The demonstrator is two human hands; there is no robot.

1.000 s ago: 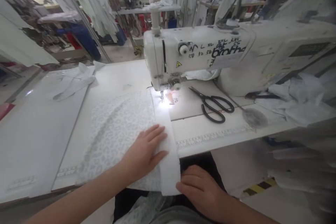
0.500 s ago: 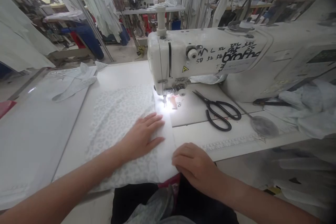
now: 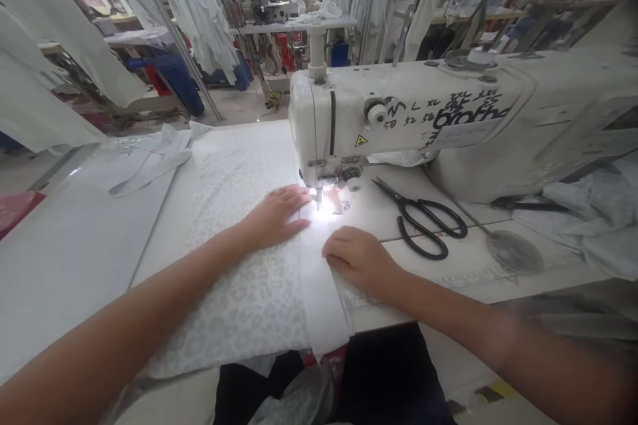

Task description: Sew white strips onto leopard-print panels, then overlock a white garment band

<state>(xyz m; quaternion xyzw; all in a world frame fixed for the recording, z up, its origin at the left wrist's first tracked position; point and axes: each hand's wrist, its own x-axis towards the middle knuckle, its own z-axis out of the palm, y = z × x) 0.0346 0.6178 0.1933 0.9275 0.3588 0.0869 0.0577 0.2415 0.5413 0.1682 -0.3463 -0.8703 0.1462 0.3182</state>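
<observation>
A pale leopard-print fabric (image 3: 249,295) lies flat on the sewing table, with a plain white strip (image 3: 323,309) along its right side that hangs over the front edge. My left hand (image 3: 276,216) rests palm down on the print, fingers stretched toward the needle area. Curled at the strip's right edge, my right hand (image 3: 359,259) pinches the white fabric; its fingertips are partly hidden. Just beyond both hands is the lit presser foot (image 3: 319,198) of the white sewing machine (image 3: 413,106).
Black-handled scissors (image 3: 423,219) lie right of the needle. A round grey disc on a rod (image 3: 514,251) and crumpled pale cloth (image 3: 598,212) are farther right. Fabric scraps (image 3: 149,172) lie on the left. Hanging garments (image 3: 199,13) stand behind.
Both hands have moved forward, the left close beside the presser foot. The print and white strip now lie straighter, with more of the strip showing near the front edge. The view has shifted slightly.
</observation>
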